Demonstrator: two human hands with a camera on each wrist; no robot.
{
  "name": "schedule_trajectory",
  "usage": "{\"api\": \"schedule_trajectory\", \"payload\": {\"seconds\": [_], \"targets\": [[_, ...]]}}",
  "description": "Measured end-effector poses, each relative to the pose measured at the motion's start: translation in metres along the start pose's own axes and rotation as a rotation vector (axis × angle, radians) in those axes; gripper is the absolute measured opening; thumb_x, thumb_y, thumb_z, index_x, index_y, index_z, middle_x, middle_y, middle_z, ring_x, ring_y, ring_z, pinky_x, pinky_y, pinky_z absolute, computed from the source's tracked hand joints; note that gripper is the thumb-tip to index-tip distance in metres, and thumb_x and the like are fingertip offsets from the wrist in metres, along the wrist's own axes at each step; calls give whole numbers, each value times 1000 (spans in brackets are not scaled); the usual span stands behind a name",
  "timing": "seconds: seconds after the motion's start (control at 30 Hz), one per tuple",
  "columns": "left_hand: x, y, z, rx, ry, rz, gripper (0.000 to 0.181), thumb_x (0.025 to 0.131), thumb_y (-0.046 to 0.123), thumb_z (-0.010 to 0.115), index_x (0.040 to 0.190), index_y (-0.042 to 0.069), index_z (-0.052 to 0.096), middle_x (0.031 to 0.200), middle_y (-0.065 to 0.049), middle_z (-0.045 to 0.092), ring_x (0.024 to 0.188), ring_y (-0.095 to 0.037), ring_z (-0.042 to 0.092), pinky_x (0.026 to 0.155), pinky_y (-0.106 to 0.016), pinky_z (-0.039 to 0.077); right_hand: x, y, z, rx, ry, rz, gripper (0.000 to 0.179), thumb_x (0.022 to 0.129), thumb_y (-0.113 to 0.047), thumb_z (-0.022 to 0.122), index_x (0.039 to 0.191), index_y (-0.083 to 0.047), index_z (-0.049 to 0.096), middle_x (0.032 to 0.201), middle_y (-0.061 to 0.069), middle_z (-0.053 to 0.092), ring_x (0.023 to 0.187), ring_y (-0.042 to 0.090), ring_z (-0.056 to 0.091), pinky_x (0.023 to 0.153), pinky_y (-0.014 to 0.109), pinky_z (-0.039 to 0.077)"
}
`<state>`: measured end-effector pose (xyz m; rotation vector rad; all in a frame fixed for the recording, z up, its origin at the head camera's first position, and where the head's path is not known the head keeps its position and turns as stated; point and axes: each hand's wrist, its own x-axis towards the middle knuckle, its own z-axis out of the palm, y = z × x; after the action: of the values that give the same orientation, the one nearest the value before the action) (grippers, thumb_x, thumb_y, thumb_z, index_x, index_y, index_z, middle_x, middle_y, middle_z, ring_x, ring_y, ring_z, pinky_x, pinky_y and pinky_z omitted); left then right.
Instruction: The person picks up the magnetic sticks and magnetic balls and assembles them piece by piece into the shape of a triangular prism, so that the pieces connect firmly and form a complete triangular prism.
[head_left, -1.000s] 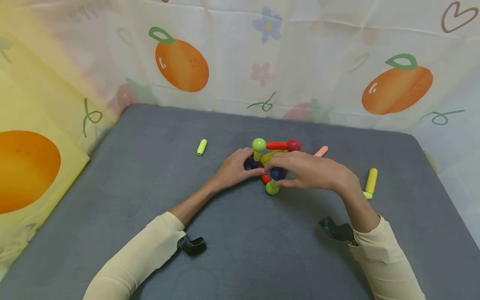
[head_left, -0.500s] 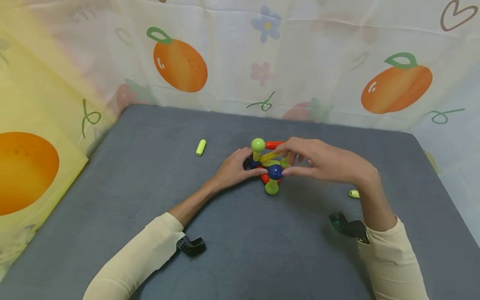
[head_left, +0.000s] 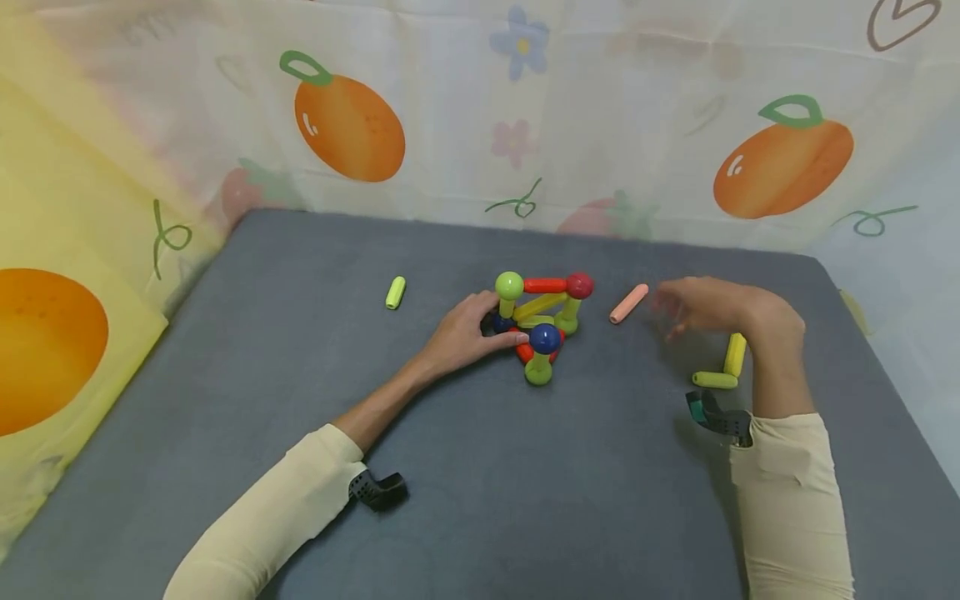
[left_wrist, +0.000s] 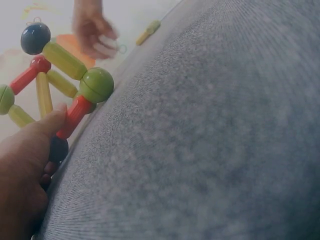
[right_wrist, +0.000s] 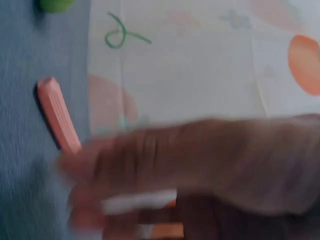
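A magnetic ball-and-rod structure (head_left: 545, 285) stands on the grey table, built of red, yellow and yellow-green rods with green, red and navy balls. My left hand (head_left: 465, 333) holds its lower left corner, thumb and fingers around a navy ball (left_wrist: 59, 149) that is partly hidden. In the left wrist view the thumb lies against a red rod (left_wrist: 75, 117). My right hand (head_left: 708, 302), blurred, is in the air just right of a pink rod (head_left: 628, 303). Its fingers are loosely bent with nothing seen between them. The nearer navy ball (head_left: 545, 338) tops an upright rod.
A yellow-green rod (head_left: 395, 292) lies left of the structure. Under the right forearm's left side are a yellow rod (head_left: 735, 354) and another yellow-green rod (head_left: 714, 381), end to end. A fruit-print cloth (head_left: 450, 100) hangs along the table's back edge.
My right hand has left the structure's near navy ball and moved right, past the pink rod, uncovering the red ball and rods. The left hand keeps its hold; the view has shifted slightly.
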<state>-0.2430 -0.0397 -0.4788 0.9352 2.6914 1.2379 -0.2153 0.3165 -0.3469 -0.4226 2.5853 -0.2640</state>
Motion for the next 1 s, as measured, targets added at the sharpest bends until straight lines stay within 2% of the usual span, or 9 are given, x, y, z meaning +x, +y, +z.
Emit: {"api": "schedule_trajectory", "payload": {"seconds": [0.17,0.23,0.37,0.53,0.63,0.7,0.77,0.87,1.0], "targets": [[2,2,-1,3,1,-6,45,91,39,82,121,12,63,107,-7,61,96,-23,51,84,-36,39,-10,15,9,-29,-224,309,32,78,-20,90,91,-14,61,89,4,59,86,23,55,67,39,45],[3,2,-1,5,1,-9,45,91,40,82,121,12,64,106,-7,61,96,-23,51,84,-36,39,-6,19,14,-36,-286,354,32,81,-21,90,83,-14,59,85,6,61,83,24,57,66,37,45],[4,1,1,6,-6,0,46,91,40,81,122,12,63,107,-7,61,96,-23,51,84,-36,39,3,25,20,-46,-324,383,27,88,-19,84,75,-12,61,82,7,61,77,22,57,64,34,46],[2,0,1,6,3,-4,44,91,40,82,118,12,63,103,-6,59,95,-23,50,83,-36,38,5,30,19,34,-256,278,40,95,-21,76,63,-20,52,63,-5,43,62,13,43,59,31,35],[2,0,-1,6,9,0,43,91,40,82,118,12,63,102,-6,58,95,-23,50,82,-36,37,6,30,16,71,-216,196,43,102,-22,68,64,-19,48,60,-6,35,59,11,33,60,32,33],[2,0,-2,12,8,2,44,91,40,82,118,12,63,103,-6,58,95,-22,50,82,-35,37,7,29,14,94,-195,163,37,106,-21,61,71,-14,48,63,-5,37,61,12,32,64,33,32],[2,0,-2,16,5,0,44,91,40,82,119,12,63,104,-6,59,95,-22,50,82,-35,38,8,28,13,131,-167,108,28,109,-19,55,84,-8,48,68,-1,43,64,14,36,68,34,34],[2,1,-2,20,-3,-4,45,91,41,82,120,13,63,104,-6,59,96,-22,50,83,-36,38,5,25,10,249,-90,20,17,112,-15,49,108,-1,42,88,10,55,77,20,58,75,36,45],[1,1,-1,19,-9,-5,45,91,41,82,121,13,63,106,-6,60,97,-23,50,85,-37,39,1,9,3,386,22,-125,27,112,-14,48,128,2,34,121,25,59,99,33,75,87,41,61]]}}
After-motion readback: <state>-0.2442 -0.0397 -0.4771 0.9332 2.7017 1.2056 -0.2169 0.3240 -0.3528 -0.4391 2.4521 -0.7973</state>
